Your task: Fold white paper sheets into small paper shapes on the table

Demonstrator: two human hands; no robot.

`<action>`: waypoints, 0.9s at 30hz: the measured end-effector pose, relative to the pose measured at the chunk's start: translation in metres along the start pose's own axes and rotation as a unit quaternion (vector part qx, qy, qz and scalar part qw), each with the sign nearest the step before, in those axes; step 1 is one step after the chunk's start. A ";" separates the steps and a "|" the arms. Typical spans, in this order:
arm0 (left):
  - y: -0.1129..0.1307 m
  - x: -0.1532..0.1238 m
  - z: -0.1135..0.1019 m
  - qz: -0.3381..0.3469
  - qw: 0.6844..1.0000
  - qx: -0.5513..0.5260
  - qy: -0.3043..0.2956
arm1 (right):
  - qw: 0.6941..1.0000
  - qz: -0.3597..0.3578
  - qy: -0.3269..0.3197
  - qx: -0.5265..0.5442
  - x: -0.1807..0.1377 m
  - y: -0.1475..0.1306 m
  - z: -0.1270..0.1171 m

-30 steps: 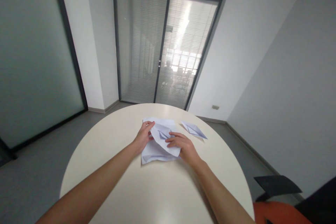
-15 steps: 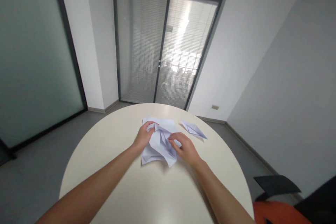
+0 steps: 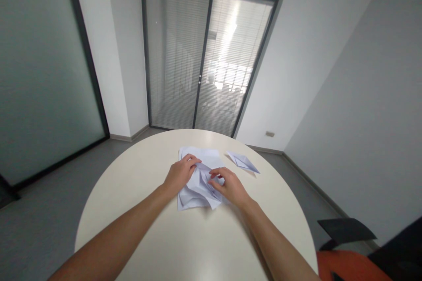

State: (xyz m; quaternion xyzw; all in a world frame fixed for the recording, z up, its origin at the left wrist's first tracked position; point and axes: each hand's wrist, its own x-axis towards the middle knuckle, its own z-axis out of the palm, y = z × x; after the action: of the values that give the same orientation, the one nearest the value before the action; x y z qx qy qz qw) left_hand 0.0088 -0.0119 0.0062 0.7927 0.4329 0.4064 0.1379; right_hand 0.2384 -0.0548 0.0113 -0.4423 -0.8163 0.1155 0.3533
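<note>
A creased white paper point(image 3: 201, 186) lies in the middle of the round cream table point(image 3: 141, 210), on top of other white sheets point(image 3: 206, 154). My left hand point(image 3: 180, 173) pinches the paper's upper left part with bent fingers. My right hand point(image 3: 229, 186) grips its right side, fingers curled onto the folds. The two hands sit close together over the paper. A small folded white paper shape point(image 3: 244, 161) rests flat on the table to the right of my hands, apart from them.
The table's far edge faces a glass sliding door with blinds point(image 3: 207, 57). A frosted glass wall point(image 3: 39, 70) stands at the left. An orange and black chair point(image 3: 359, 254) sits at the lower right beside the table.
The paper went from a broad lifted flap to a bunched, folded-in shape. My hands drew closer together over it. The small folded shape at the right has not moved.
</note>
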 end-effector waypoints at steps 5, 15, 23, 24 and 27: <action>-0.004 0.003 -0.009 0.024 0.997 0.070 0.009 | 0.998 -0.022 -0.042 0.032 -0.001 -0.004 -0.007; -0.013 0.003 -0.012 0.060 0.996 0.061 -0.033 | 0.986 -0.061 -0.126 0.088 -0.005 -0.008 -0.023; -0.017 -0.001 -0.007 0.102 0.985 0.125 -0.063 | 0.985 -0.010 -0.169 0.033 -0.007 -0.003 -0.025; -0.017 -0.001 -0.005 0.106 0.984 0.125 -0.062 | 0.985 -0.007 -0.171 0.031 -0.007 -0.004 -0.024; -0.016 -0.001 -0.001 0.111 0.984 0.125 -0.055 | 0.984 0.002 -0.175 0.021 -0.007 -0.006 -0.024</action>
State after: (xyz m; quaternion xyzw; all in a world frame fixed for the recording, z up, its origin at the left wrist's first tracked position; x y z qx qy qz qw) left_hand -0.0018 -0.0030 -0.0024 0.8681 0.3811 0.3177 0.0154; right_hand 0.2536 -0.0668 0.0283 -0.4089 -0.8622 0.2089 0.2140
